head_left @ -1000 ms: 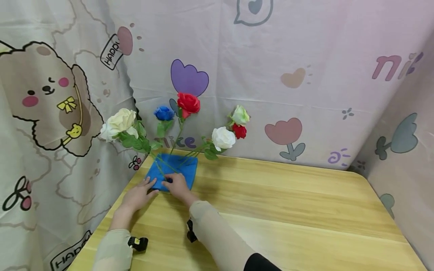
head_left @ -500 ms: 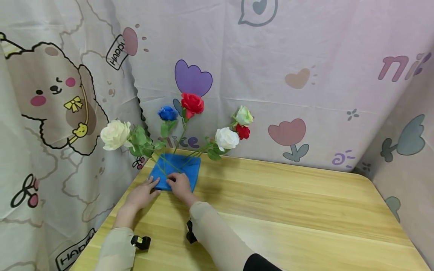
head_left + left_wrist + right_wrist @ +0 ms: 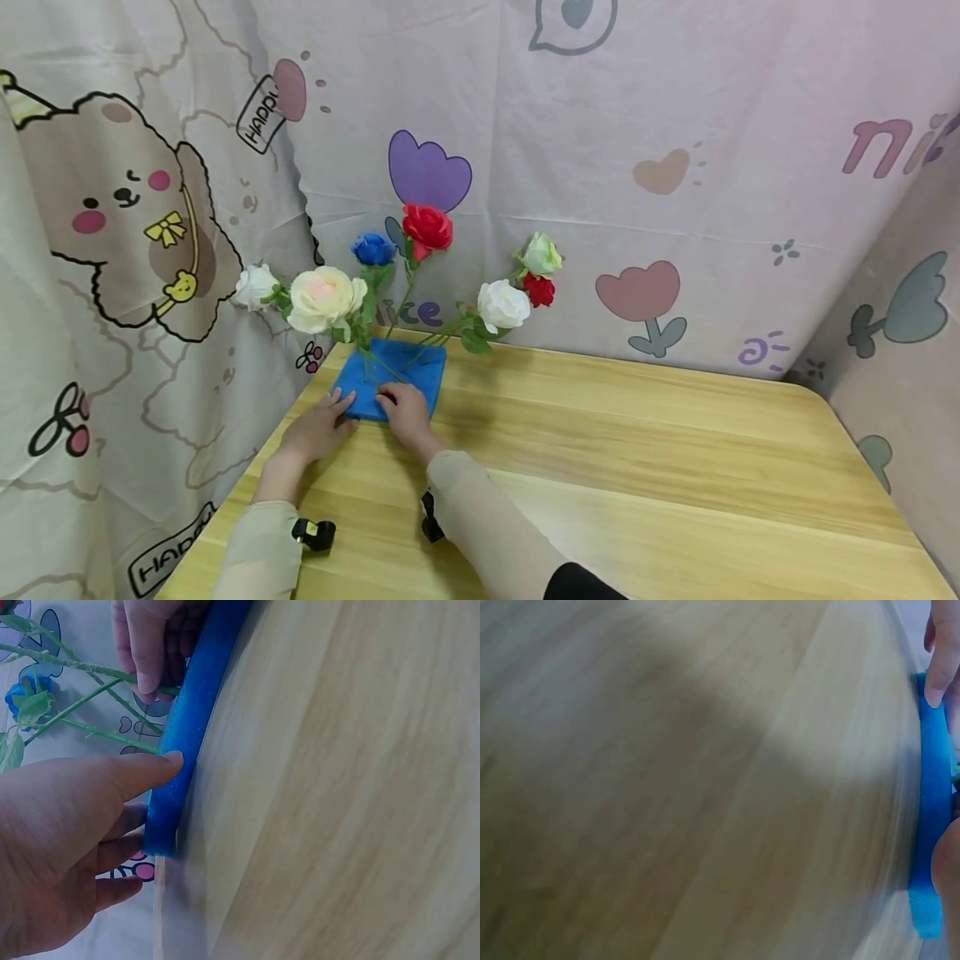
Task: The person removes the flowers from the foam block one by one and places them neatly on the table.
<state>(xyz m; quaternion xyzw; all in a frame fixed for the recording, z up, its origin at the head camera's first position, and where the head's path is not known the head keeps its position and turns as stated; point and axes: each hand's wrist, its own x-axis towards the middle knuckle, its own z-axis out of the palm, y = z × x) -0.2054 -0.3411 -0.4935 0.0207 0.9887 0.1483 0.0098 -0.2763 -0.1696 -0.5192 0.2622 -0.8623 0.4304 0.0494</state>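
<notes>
A blue foam-like block (image 3: pixel 427 379) lies at the table's back left, with artificial roses standing in it. My left hand (image 3: pixel 315 429) holds the block's front left corner, thumb on the front edge; the left wrist view shows the thumb (image 3: pixel 154 769) and the bent fingers behind it. My right hand (image 3: pixel 405 412) pinches the lower end of a green stem (image 3: pixel 97 669) just above the block. A large cream rose (image 3: pixel 325 298) leans left over the block, beside a smaller white rose (image 3: pixel 256 287). In the right wrist view, the block (image 3: pixel 932 802) shows only at the right edge.
Behind stand a blue rose (image 3: pixel 373 249) and a tall red rose (image 3: pixel 427 229). To the right lean a white rose (image 3: pixel 504 305), a small red one (image 3: pixel 539 289) and a pale green one (image 3: pixel 542 254). The wooden table (image 3: pixel 637 450) meets printed cloth (image 3: pixel 562 150) behind.
The cream rose has swung first left, then right towards the blue rose, and the white rose beside it shows separately again. Both hands stay at the block. The head view has shifted slightly.
</notes>
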